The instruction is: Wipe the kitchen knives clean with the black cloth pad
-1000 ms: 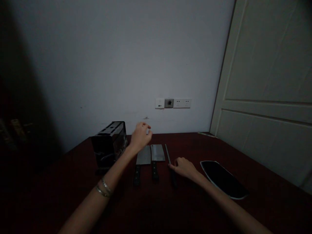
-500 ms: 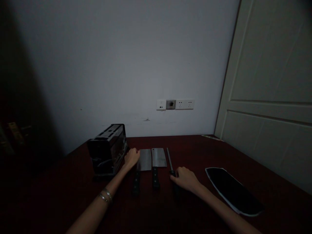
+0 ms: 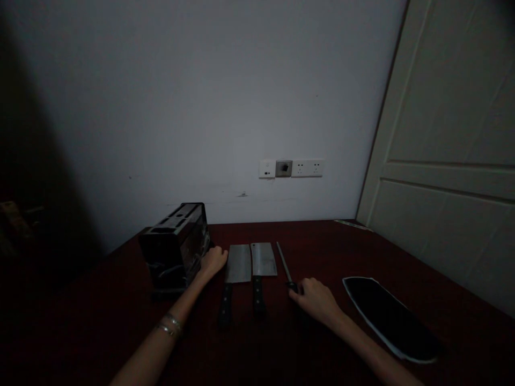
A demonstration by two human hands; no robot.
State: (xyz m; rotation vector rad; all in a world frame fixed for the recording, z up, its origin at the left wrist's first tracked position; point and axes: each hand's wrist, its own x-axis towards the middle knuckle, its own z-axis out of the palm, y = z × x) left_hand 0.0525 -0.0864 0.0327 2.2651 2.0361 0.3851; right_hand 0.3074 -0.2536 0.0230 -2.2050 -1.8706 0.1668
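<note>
My left hand [image 3: 214, 260] rests on the table with its fingers curled in, just left of a cleaver [image 3: 239, 262] and beside the black knife block [image 3: 173, 241]. Nothing shows in its fingers. A second cleaver [image 3: 263, 259] lies alongside the first. Both blades point away from me and their dark riveted handles point toward me. With my right hand [image 3: 317, 301] I grip the top of the handle of a sharpening steel [image 3: 284, 261]. Its thin rod reaches away from me, tilted slightly left. The lower handle is lost in shadow.
A black, pale-edged flat piece [image 3: 390, 316] lies at the right on the dark red table [image 3: 314, 236]. Behind the table stands a white wall with sockets [image 3: 307, 168]. A pale panelled door [image 3: 446, 187] rises at the right.
My left hand has drawn back slightly left from the left cleaver's blade. My right hand has moved a little right, bringing the steel's handle along and slanting the rod more. The view shifted slightly.
</note>
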